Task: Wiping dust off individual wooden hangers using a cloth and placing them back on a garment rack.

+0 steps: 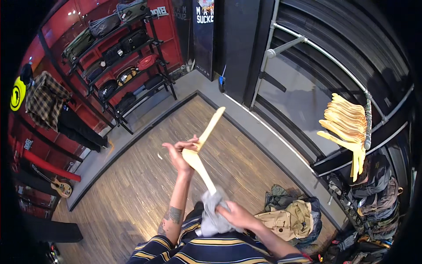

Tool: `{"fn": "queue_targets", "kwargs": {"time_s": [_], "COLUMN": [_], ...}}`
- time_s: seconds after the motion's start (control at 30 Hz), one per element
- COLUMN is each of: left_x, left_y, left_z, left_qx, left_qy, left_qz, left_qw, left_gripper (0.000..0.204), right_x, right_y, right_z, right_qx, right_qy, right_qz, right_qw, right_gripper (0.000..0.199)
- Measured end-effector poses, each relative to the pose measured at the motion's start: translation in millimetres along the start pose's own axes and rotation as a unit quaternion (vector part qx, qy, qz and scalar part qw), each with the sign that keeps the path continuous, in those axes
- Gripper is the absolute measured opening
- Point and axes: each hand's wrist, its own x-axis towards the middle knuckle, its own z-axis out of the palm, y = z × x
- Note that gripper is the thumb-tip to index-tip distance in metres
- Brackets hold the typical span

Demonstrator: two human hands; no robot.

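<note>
A pale wooden clothes hanger (200, 167) slants in front of my body, one arm pointing up and away, the other down toward me. My left hand (181, 155) supports it at the middle bend, fingers partly behind the wood and thumb sticking out to the left. A grey cloth (213, 215) is bunched around the hanger's lower end, somewhat blurred. Gripping that cloth from the right is my right hand (237, 215), its fingertips partly buried in the folds. The hanger's hook does not show clearly.
Several wooden hangers (343, 116) hang on a metal rail (325, 53) at right. Folded clothes (290, 218) lie on the wooden floor, near backpacks (373, 180). A bag shelf (118, 61) stands far left, beside a hanging plaid shirt (46, 101). A dark raised edge (145, 123) borders the floor.
</note>
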Motion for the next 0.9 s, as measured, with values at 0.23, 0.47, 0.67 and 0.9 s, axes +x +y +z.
{"fn": "queue_targets", "kwargs": {"time_s": [0.23,0.47,0.67,0.9], "left_x": [-27.8,-102.9,-112.8,-106.5], "left_y": [-38.1,-72.5,-71.0,-72.5], "left_z": [61.5,126.6,125.8,135.9], "left_qx": [0.012,0.283,0.289,0.256], "left_qy": [-0.089,-0.305,-0.361,-0.212], "left_qz": [-0.058,-0.04,-0.013,-0.059], "left_qw": [0.994,0.908,0.887,0.941], "left_gripper": [0.097,0.104,0.101,0.1], "right_x": [-22.0,25.4,4.3,26.0], "right_y": [30.4,35.1,13.8,3.2], "right_z": [-42.2,-100.2,-226.3,-208.8], "right_qx": [0.074,0.227,0.538,0.443], "right_qy": [0.115,0.327,0.397,0.478], "right_qz": [-0.054,-0.058,-0.147,-0.14], "right_qw": [0.989,0.916,0.729,0.745], "right_gripper": [0.036,0.034,0.059,0.056]}}
